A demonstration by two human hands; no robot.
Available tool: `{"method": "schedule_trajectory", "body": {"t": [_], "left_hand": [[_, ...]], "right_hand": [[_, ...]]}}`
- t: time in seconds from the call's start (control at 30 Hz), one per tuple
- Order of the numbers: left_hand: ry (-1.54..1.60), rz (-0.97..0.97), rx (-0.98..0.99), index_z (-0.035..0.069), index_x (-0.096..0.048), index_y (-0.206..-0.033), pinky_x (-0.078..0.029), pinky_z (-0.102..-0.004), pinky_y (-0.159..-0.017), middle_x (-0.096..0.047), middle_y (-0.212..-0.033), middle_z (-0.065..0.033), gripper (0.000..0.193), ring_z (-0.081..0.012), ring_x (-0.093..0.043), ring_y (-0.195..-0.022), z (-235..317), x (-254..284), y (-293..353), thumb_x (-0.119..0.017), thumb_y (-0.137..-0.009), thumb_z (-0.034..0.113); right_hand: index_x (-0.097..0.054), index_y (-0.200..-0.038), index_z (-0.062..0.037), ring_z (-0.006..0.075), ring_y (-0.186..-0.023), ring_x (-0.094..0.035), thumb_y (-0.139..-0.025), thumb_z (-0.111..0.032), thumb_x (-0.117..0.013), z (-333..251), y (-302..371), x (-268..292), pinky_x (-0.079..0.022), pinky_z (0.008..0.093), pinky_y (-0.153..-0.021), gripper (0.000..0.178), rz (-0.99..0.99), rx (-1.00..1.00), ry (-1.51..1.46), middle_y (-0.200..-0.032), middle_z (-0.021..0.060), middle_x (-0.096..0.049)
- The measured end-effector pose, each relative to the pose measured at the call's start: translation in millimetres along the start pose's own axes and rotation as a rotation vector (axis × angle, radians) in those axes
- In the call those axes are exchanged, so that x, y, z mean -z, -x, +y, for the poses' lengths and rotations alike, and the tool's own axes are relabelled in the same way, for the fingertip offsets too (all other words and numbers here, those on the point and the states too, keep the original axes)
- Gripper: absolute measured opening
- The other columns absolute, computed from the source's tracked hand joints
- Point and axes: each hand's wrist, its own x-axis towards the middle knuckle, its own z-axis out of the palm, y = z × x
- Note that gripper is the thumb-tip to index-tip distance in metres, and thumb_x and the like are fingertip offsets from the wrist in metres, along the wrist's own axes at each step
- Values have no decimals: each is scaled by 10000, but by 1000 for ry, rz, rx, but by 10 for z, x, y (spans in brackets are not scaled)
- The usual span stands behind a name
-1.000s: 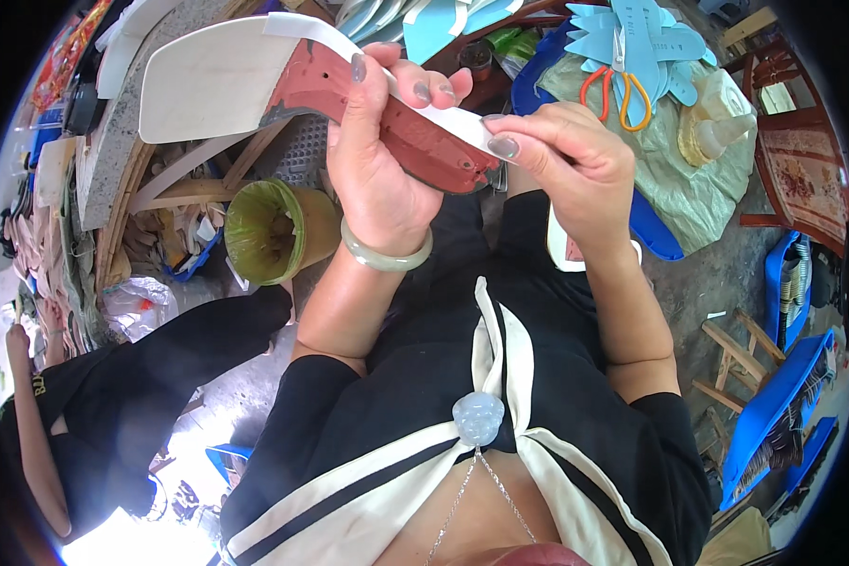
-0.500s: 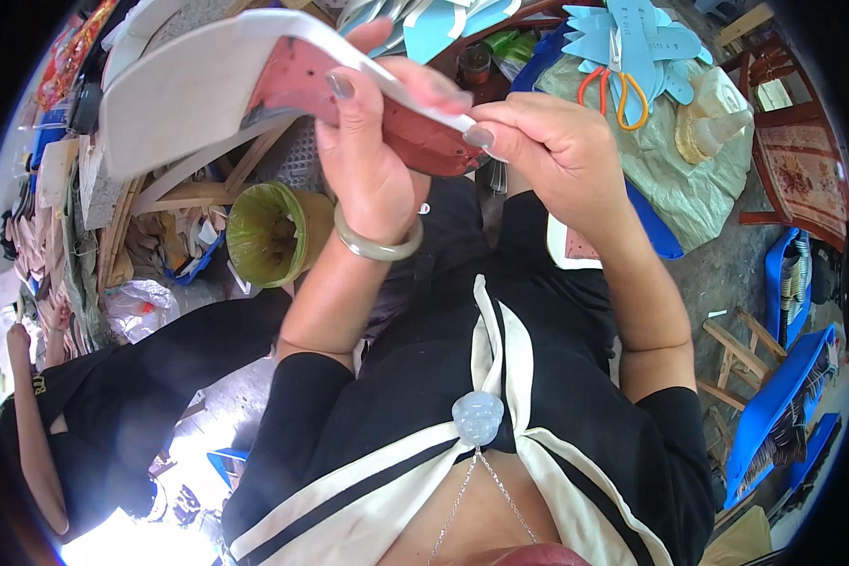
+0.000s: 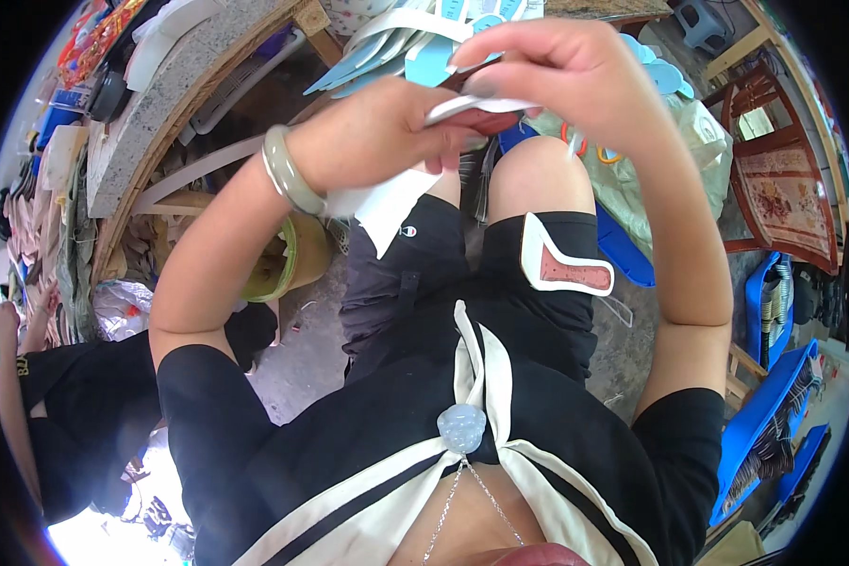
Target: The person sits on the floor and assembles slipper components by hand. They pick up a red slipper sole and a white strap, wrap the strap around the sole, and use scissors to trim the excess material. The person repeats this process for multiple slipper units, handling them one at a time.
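A bendable white piece [image 3: 387, 209] with a reddish-brown patch is up in front of my knees, like a cut shoe part. Wearing a pale bangle, my left hand [image 3: 373, 132] is closed round it, and its white flap hangs below the fingers. At the far end my right hand [image 3: 585, 80] is bent over the piece, thumb and fingers closed at its white edge. The fingers hide much of the reddish side. A similar L-shaped white piece with a reddish patch [image 3: 575, 274] lies on my right thigh.
Light-blue cut pieces [image 3: 429, 61] lie at the far side. Orange-handled scissors [image 3: 606, 154] rest by a pale plastic sheet [image 3: 693, 179] on the right. A lined bin [image 3: 302, 255] stands left of my legs, below a stone-topped table [image 3: 160, 113]. Another person [image 3: 75, 424] is at lower left.
The piece has turned, and its broad white part now hangs down instead of reaching left. My right hand has moved up and away. The piece on my thigh has come into fuller view.
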Motion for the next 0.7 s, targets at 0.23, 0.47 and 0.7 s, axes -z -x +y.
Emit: {"method": "schedule_trajectory", "body": {"t": [0.23,0.47,0.7], "left_hand": [[528,108,180,3,-518,-1185,-491,-239,-542,-607,-759,-42,333,-89,-589,-641,254,-368,129,-598,-892,139],[741,329,117,40,-531,-1133,-455,-205,-529,-602,-723,-38,299,-80,-570,-616,206,-538,101,-572,-942,266],[1004,589,-117,18,-552,-1057,-509,-266,-631,-630,-792,-96,308,-156,-617,-693,143,-620,-64,-570,-933,299]], "right_hand": [[-597,-1048,-67,-25,-534,-406,-859,-112,-658,209,380,190,-230,143,-431,204,199,-175,-451,-764,-26,-602],[-545,-1028,-57,-1,-497,-381,-874,-65,-631,294,491,-211,-240,155,-424,177,456,-103,-730,-753,4,-577],[-657,-1036,-11,16,-554,-464,-872,-90,-647,177,335,-515,-330,158,-466,182,551,-97,-699,-750,10,-629]]}}
